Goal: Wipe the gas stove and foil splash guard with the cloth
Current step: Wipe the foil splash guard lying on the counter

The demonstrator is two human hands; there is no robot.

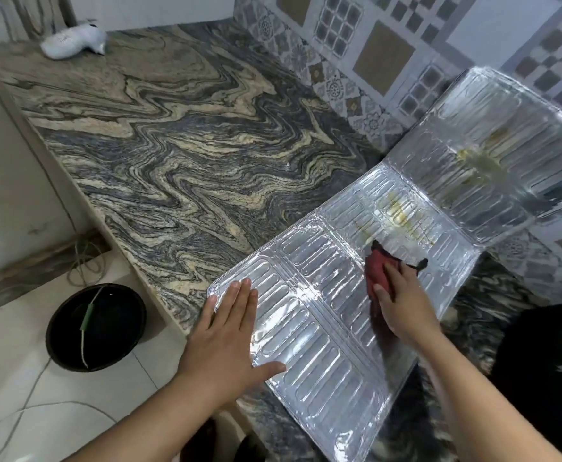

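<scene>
My left hand [229, 323] lay flat, pinning the guard [356, 278] to the tabletop [173, 145]. My right hand [402, 301] gripped the cloth [377, 271] mid-panel; firm strokes toward the yellow stains [402, 211] seemed best.

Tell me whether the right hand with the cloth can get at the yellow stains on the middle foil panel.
Probably yes. The right hand grips the red cloth just below the yellow stains on the foil splash guard, with nothing between them.

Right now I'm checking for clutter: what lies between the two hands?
Only bare ribbed foil splash guard between left hand and right hand holding the red cloth, in the head view.
</scene>
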